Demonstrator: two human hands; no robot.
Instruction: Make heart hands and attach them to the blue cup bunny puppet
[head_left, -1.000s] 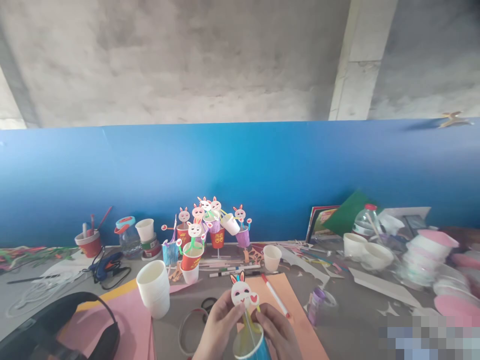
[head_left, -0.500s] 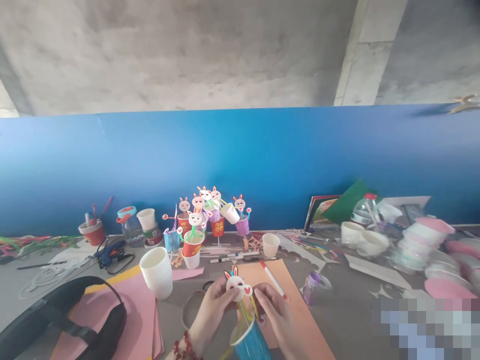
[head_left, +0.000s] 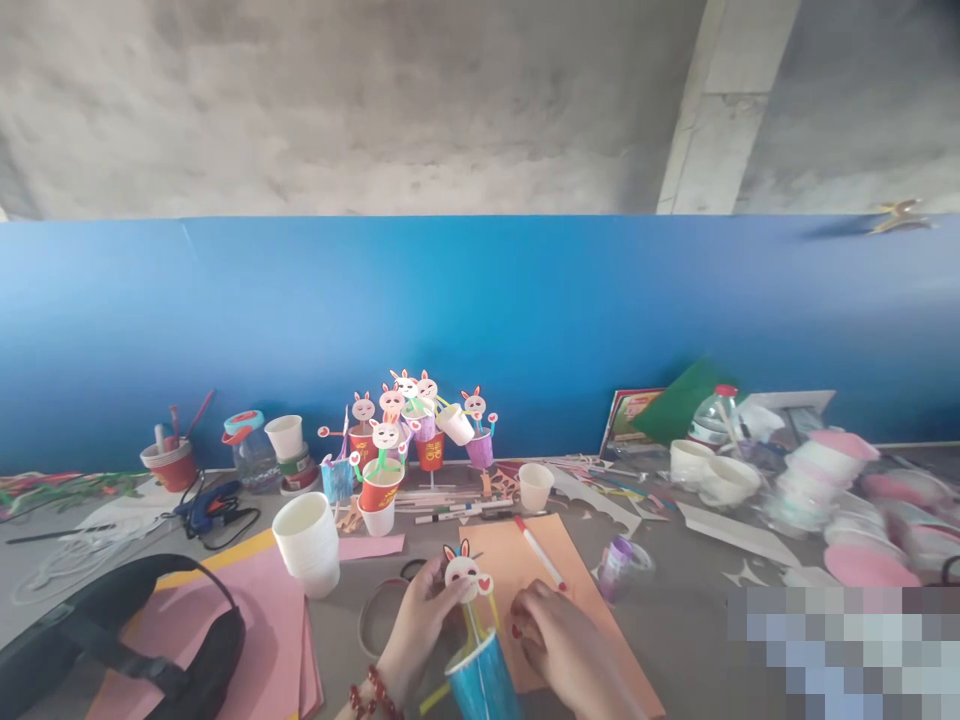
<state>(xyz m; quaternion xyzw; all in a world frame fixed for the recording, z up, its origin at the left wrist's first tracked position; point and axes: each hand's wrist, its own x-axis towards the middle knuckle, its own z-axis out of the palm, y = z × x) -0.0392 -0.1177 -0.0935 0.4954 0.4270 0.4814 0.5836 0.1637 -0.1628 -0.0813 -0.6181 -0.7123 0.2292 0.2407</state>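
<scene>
Between the thumb and fingers of my left hand (head_left: pixel 424 605) is the white paper rabbit head (head_left: pixel 460 577) of a cup puppet. A round paper paw with a red heart (head_left: pixel 484 584) sits beside the head on a yellow strip. Below hangs the puppet's blue paper cup (head_left: pixel 484 680), tilted, with a stick running up from it to the head. My right hand (head_left: pixel 559 640) is just right of the puppet, apart from the head, its fingers curled. A small red spot shows by those fingers; what they hold is mostly hidden. Beneath lies orange paper (head_left: pixel 577 570).
Several finished rabbit cup puppets (head_left: pixel 382 485) stand at the back. Stacked white cups (head_left: pixel 307 545) are at left, near pink paper (head_left: pixel 262 630) and a black headband-like object (head_left: pixel 127 640). A red-capped marker (head_left: pixel 540 553) and a purple roll (head_left: pixel 616 570) lie at right. A blue partition (head_left: pixel 480 300) rises behind.
My right hand has drawn back from the heart paw, moving down and right, with its fingers curling. The left hand keeps the rabbit head. The whole view has shifted slightly.
</scene>
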